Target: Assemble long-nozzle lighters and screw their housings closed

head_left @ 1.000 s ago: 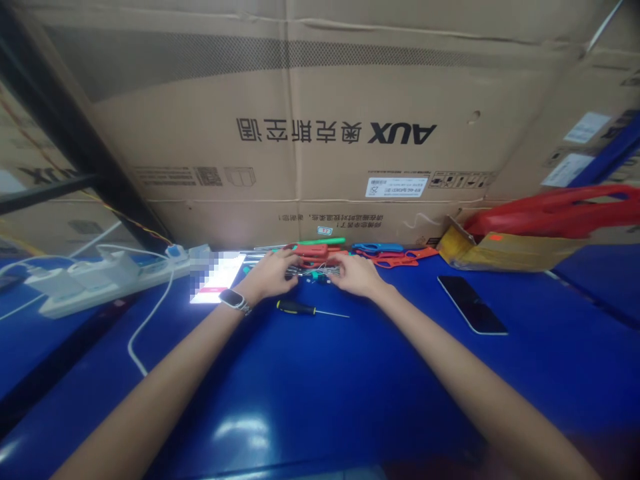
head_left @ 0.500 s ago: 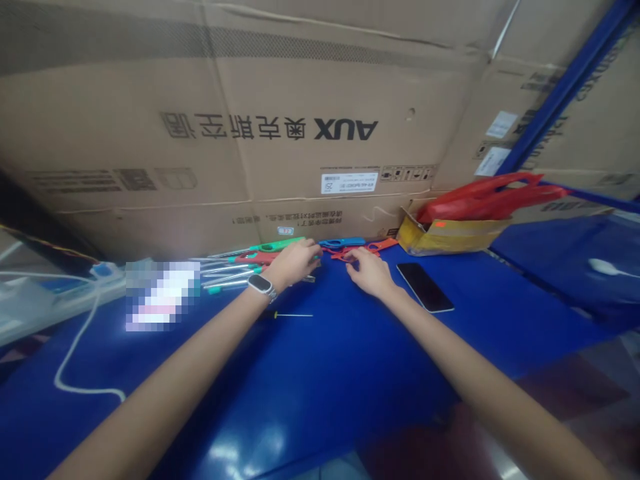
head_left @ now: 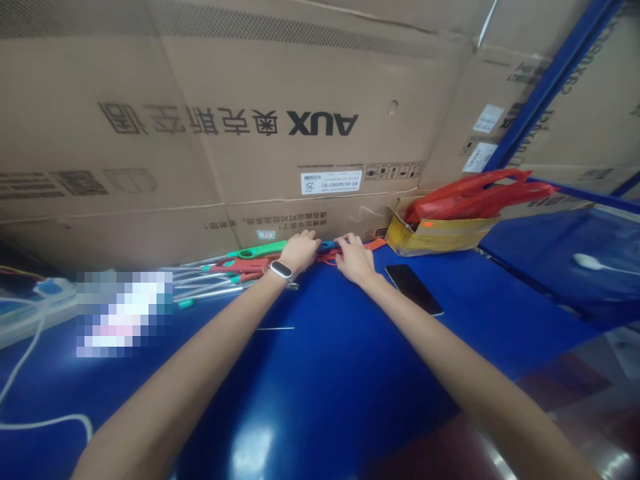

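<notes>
Blue table [head_left: 310, 387], left hand [head_left: 300, 253] and right hand [head_left: 356, 259] toward its far side, blue plastic handle [head_left: 327, 246] between.
Near: thin metal rod [head_left: 276, 328], lying left to right. Farther: fingers of both hands, curled downward; whether grasping or merely resting, not discernible. Between the fingertips: handle, partly hidden, long axis roughly left to right, neither hand clearly nearer; red piece [head_left: 324, 254] just on its near side. Far: upright cardboard [head_left: 225, 173].
</notes>
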`<action>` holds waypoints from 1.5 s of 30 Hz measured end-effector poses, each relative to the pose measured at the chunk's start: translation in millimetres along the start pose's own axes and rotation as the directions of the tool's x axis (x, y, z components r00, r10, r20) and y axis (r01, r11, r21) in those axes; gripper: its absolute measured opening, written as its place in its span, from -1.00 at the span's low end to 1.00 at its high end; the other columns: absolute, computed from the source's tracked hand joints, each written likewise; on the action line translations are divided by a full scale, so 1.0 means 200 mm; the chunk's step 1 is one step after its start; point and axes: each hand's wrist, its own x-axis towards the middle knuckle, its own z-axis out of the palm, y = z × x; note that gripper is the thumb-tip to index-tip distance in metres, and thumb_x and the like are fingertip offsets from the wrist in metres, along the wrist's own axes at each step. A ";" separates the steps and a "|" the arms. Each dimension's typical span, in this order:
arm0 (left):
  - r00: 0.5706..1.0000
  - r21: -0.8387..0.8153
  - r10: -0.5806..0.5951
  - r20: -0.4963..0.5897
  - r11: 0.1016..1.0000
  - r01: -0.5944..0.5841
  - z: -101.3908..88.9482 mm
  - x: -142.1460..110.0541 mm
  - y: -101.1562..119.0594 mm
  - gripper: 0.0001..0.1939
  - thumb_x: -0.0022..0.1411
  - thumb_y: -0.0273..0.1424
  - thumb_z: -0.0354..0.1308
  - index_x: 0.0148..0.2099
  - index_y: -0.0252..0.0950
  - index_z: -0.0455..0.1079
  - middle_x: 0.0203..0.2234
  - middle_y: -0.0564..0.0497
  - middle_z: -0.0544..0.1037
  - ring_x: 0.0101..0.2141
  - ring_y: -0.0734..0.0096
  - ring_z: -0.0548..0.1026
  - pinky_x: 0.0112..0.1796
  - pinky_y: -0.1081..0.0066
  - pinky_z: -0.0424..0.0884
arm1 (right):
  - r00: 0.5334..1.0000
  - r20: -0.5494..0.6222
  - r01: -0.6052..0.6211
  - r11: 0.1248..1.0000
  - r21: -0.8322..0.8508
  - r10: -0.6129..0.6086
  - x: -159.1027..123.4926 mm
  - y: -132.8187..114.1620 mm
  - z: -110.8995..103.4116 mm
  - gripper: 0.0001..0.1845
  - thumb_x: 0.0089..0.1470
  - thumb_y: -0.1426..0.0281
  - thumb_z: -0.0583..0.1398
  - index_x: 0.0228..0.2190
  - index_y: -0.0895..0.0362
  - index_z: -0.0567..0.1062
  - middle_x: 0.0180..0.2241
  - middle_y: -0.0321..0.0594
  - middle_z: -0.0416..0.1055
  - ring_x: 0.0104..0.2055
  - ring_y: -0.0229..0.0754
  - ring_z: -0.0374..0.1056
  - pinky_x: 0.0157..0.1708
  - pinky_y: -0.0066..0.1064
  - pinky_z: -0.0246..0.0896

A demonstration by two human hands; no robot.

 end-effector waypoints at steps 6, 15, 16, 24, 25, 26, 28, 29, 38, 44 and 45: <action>0.998 -0.007 0.055 -0.018 0.998 -0.055 -0.14 -0.10 -0.05 -0.79 0.38 -0.45 0.01 -0.12 -0.33 0.48 -0.20 -0.15 0.49 -0.10 0.15 0.40 -0.17 0.29 0.38 | 0.992 -0.105 0.065 0.998 0.010 -0.063 -0.02 0.00 -0.02 -0.68 0.17 0.42 0.15 -0.03 0.04 0.48 0.00 -0.08 0.37 0.06 0.01 0.23 -0.33 -0.30 0.33; 0.962 -0.218 0.122 -0.242 0.960 -0.177 -0.33 -0.62 -0.17 -0.89 0.38 -0.38 0.08 -0.14 -0.27 0.42 -0.22 -0.05 0.52 -0.15 0.22 0.42 -0.16 0.28 0.42 | 0.911 -0.192 0.399 0.900 0.173 -0.366 -0.21 -0.21 -0.09 -0.83 0.25 0.32 0.16 -0.20 0.05 0.56 -0.20 -0.22 0.56 -0.14 -0.10 0.29 -0.27 -0.32 0.23; 0.963 -0.247 0.109 -0.247 0.954 -0.171 -0.32 -0.69 -0.18 -0.90 0.38 -0.38 0.08 -0.14 -0.26 0.40 -0.20 -0.06 0.52 -0.14 0.22 0.43 -0.13 0.25 0.42 | 0.902 -0.192 0.422 0.886 0.193 -0.387 -0.23 -0.25 -0.08 -0.83 0.26 0.32 0.16 -0.20 0.06 0.56 -0.21 -0.21 0.57 -0.14 -0.10 0.29 -0.25 -0.32 0.23; 0.982 -0.515 -0.166 -0.095 0.852 0.094 -0.22 -1.06 -0.32 -0.77 0.38 -0.35 0.05 0.05 -0.22 0.31 -0.05 -0.07 0.53 -0.10 0.26 0.54 -0.08 0.25 0.46 | 0.916 -0.009 0.381 0.866 0.324 -0.400 -0.29 -0.58 0.00 -0.79 0.29 0.33 0.09 -0.12 0.03 0.49 -0.13 -0.18 0.53 -0.05 -0.12 0.35 -0.25 -0.38 0.22; 0.979 -0.530 -0.182 -0.088 0.841 0.108 -0.21 -1.08 -0.33 -0.72 0.37 -0.36 0.06 0.10 -0.22 0.30 -0.01 -0.08 0.52 -0.09 0.26 0.54 -0.07 0.25 0.47 | 0.927 0.006 0.350 0.873 0.339 -0.374 -0.29 -0.60 0.02 -0.79 0.28 0.32 0.10 -0.13 0.03 0.49 -0.14 -0.18 0.53 -0.08 -0.12 0.37 -0.27 -0.38 0.22; 0.978 -0.545 -0.191 -0.081 0.830 0.117 -0.20 -1.10 -0.34 -0.68 0.35 -0.36 0.07 0.13 -0.21 0.28 0.03 -0.09 0.50 -0.09 0.26 0.54 -0.08 0.25 0.47 | 0.941 0.018 0.310 0.879 0.362 -0.339 -0.29 -0.62 0.03 -0.80 0.26 0.30 0.11 -0.14 0.02 0.50 -0.15 -0.19 0.52 -0.12 -0.13 0.40 -0.28 -0.38 0.21; 0.977 -0.573 -0.201 -0.065 0.810 0.128 -0.20 -1.11 -0.34 -0.64 0.32 -0.35 0.11 0.15 -0.21 0.29 0.03 -0.09 0.51 -0.12 0.26 0.55 -0.10 0.26 0.49 | 0.963 0.035 0.225 0.872 0.434 -0.266 -0.28 -0.63 0.06 -0.83 0.22 0.28 0.15 -0.18 0.00 0.50 -0.17 -0.24 0.53 -0.17 -0.13 0.44 -0.27 -0.36 0.23; 0.977 -0.587 -0.207 -0.057 0.798 0.135 -0.20 -1.12 -0.34 -0.64 0.31 -0.33 0.12 0.14 -0.21 0.31 0.02 -0.08 0.52 -0.14 0.27 0.55 -0.11 0.27 0.50 | 0.970 0.044 0.190 0.854 0.485 -0.240 -0.28 -0.64 0.07 -0.85 0.20 0.28 0.16 -0.20 0.00 0.49 -0.18 -0.26 0.54 -0.18 -0.13 0.46 -0.24 -0.35 0.25; 0.940 -0.647 -0.326 -0.100 0.739 0.187 -0.21 -1.10 -0.34 -0.67 0.43 -0.26 -0.04 0.11 -0.22 0.39 -0.08 -0.04 0.59 -0.17 0.26 0.56 -0.14 0.30 0.46 | 0.978 0.053 0.084 0.618 0.782 -0.201 -0.22 -0.62 0.14 -0.82 0.07 0.24 0.24 -0.30 0.06 0.46 -0.30 -0.29 0.57 -0.19 -0.12 0.50 -0.10 -0.26 0.32; 0.901 -0.671 -0.424 -0.089 0.694 0.260 -0.18 -1.10 -0.33 -0.65 0.39 -0.26 0.03 0.15 -0.24 0.34 -0.24 -0.03 0.59 -0.26 0.27 0.56 -0.24 0.32 0.47 | 0.992 0.009 0.076 0.663 0.744 -0.123 -0.22 -0.61 0.12 -0.80 0.10 0.19 0.20 -0.33 0.06 0.47 -0.27 -0.26 0.55 -0.18 -0.10 0.46 -0.08 -0.26 0.29; 0.900 -0.667 -0.427 -0.090 0.696 0.264 -0.18 -1.10 -0.32 -0.62 0.37 -0.27 0.05 0.18 -0.24 0.31 -0.24 -0.03 0.59 -0.26 0.28 0.56 -0.24 0.32 0.47 | 0.995 -0.005 0.073 0.665 0.743 -0.104 -0.22 -0.60 0.12 -0.80 0.10 0.19 0.20 -0.34 0.07 0.46 -0.27 -0.25 0.54 -0.19 -0.10 0.46 -0.09 -0.27 0.29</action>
